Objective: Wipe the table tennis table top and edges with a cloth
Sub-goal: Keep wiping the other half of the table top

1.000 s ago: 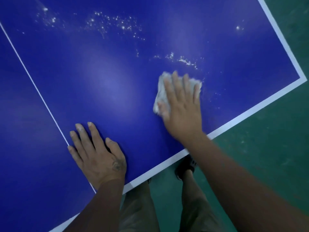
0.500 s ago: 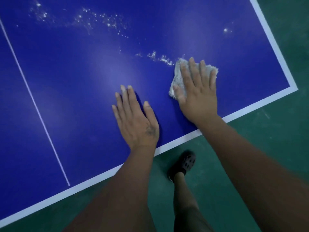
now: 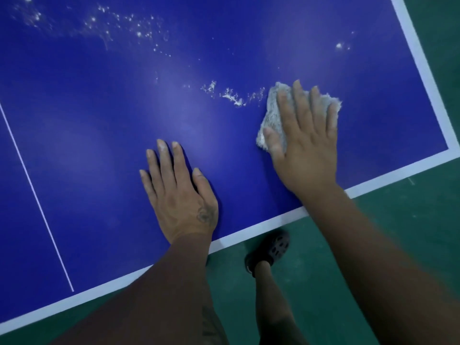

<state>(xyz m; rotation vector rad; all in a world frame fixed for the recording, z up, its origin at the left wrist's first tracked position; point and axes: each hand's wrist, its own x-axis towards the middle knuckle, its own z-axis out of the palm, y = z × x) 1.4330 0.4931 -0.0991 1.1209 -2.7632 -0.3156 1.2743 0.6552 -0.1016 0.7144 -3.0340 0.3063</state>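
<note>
The blue table tennis table top (image 3: pixel 99 120) fills most of the view, with a white border along its near and right edges. My right hand (image 3: pixel 306 145) lies flat with straight fingers on a crumpled grey-white cloth (image 3: pixel 272 118), pressing it onto the top near the right corner. White specks and smears of dirt (image 3: pixel 231 95) lie just left of the cloth, and more are scattered further up at the left. My left hand (image 3: pixel 179 192) rests flat on the bare blue surface near the front edge, fingers straight.
Beyond the table's near and right edges lies green floor (image 3: pixel 398 232). My foot in a dark shoe (image 3: pixel 271 250) stands on it just below the front edge. A thin white centre line (image 3: pixel 37 195) runs across the top at the left.
My left hand has shifted right along the front edge, close to my right hand. My right hand with the cloth has slid right, towards the corner and up to the dirt streak.
</note>
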